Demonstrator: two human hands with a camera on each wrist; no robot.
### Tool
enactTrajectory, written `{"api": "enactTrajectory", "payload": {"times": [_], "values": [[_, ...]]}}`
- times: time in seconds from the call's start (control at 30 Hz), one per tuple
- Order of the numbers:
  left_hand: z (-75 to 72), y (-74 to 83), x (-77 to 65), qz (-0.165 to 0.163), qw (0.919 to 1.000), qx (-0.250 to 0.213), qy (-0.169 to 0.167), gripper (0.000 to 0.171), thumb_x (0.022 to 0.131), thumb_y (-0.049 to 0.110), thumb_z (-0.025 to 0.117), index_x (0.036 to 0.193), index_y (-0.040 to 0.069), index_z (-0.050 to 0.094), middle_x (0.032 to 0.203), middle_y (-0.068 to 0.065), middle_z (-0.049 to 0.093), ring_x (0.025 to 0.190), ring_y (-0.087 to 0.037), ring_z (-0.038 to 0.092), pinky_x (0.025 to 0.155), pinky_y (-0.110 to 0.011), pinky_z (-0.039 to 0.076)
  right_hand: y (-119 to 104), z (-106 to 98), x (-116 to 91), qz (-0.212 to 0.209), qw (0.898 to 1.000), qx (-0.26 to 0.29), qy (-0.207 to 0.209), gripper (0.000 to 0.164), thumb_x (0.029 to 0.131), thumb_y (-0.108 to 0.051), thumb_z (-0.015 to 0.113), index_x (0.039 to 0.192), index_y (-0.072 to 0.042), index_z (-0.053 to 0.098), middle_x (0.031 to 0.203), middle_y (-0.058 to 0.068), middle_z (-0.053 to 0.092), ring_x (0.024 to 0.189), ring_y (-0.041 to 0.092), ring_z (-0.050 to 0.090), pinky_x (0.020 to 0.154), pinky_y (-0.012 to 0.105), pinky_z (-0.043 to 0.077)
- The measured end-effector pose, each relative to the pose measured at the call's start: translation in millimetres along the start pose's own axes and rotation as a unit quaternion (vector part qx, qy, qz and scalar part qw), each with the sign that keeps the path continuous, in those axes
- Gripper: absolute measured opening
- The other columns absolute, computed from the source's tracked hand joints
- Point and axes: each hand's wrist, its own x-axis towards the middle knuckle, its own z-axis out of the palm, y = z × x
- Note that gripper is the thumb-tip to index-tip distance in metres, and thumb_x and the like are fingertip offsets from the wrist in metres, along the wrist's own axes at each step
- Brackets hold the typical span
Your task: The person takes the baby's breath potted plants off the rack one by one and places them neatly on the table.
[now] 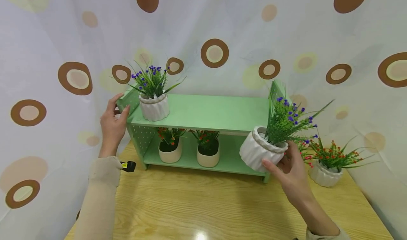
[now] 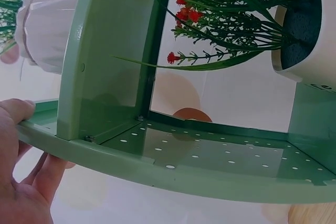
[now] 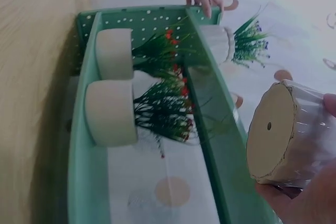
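My right hand grips a white ribbed flowerpot with purple flowers, tilted in the air before the right end of a green two-tier shelf. In the right wrist view the held pot's flat base with a small hole faces the camera. My left hand holds the upper left side panel of the shelf, thumb on the inner side and fingers outside. Beside it, a second white ribbed pot with purple flowers stands upright on the top board. Two cream pots with red flowers stand on the lower board.
Right of the shelf, another white pot with red-orange flowers stands on the wooden table. A small black object with a yellow label lies by the shelf's left foot. A spotted curtain hangs close behind.
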Motion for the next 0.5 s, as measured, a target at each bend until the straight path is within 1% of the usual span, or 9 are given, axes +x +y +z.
{"api": "enactTrajectory", "payload": {"times": [0.13,0.27,0.33,0.4,0.5], "values": [[0.0,-0.1,0.6,0.003,1.0,0.003,0.003,0.046,0.105,0.033,0.059,0.151,0.035,0.052,0.128,-0.018,0.069,0.103,-0.038,0.069,0.068,-0.013,0.042,13.4,-16.0,-13.2,0.029,0.999,0.039,0.014,0.067,0.096,0.008,0.065,0.15,-0.016,0.035,0.13,0.0,0.055,0.112,0.004,0.065,0.085,0.016,0.055],[-0.3,-0.8,-0.2,0.001,1.0,0.001,0.004,0.046,0.105,0.034,0.059,0.151,0.036,0.051,0.129,-0.018,0.069,0.103,-0.038,0.069,0.068,-0.013,0.042,26.2,-28.5,-23.0,0.043,0.997,0.06,0.033,0.068,0.096,0.01,0.063,0.149,-0.021,0.034,0.131,-0.003,0.053,0.112,0.002,0.064,0.086,0.015,0.054],[-0.4,-0.9,-0.9,-0.001,1.0,-0.001,0.003,0.046,0.105,0.034,0.059,0.151,0.037,0.051,0.129,-0.017,0.069,0.104,-0.037,0.069,0.068,-0.013,0.042,32.8,-34.0,-27.4,0.049,0.995,0.076,0.042,0.069,0.095,0.012,0.061,0.15,-0.021,0.034,0.133,-0.003,0.052,0.112,0.001,0.064,0.087,0.015,0.054],[-0.3,-1.1,-1.4,-0.003,1.0,-0.003,0.002,0.046,0.105,0.034,0.059,0.151,0.037,0.051,0.13,-0.017,0.068,0.104,-0.037,0.069,0.068,-0.013,0.042,40.2,-40.5,-32.1,0.061,0.994,0.078,0.047,0.07,0.097,0.011,0.06,0.152,-0.023,0.032,0.134,-0.005,0.051,0.112,-0.001,0.064,0.086,0.014,0.054],[0.1,-0.8,-1.2,0.0,1.0,-0.005,0.0,0.046,0.106,0.035,0.059,0.151,0.037,0.051,0.13,-0.017,0.068,0.104,-0.036,0.068,0.068,-0.013,0.042,52.6,-50.3,-39.3,0.078,0.992,0.078,0.058,0.073,0.098,0.009,0.06,0.156,-0.021,0.026,0.135,-0.007,0.048,0.111,-0.004,0.063,0.086,0.013,0.053]]}}
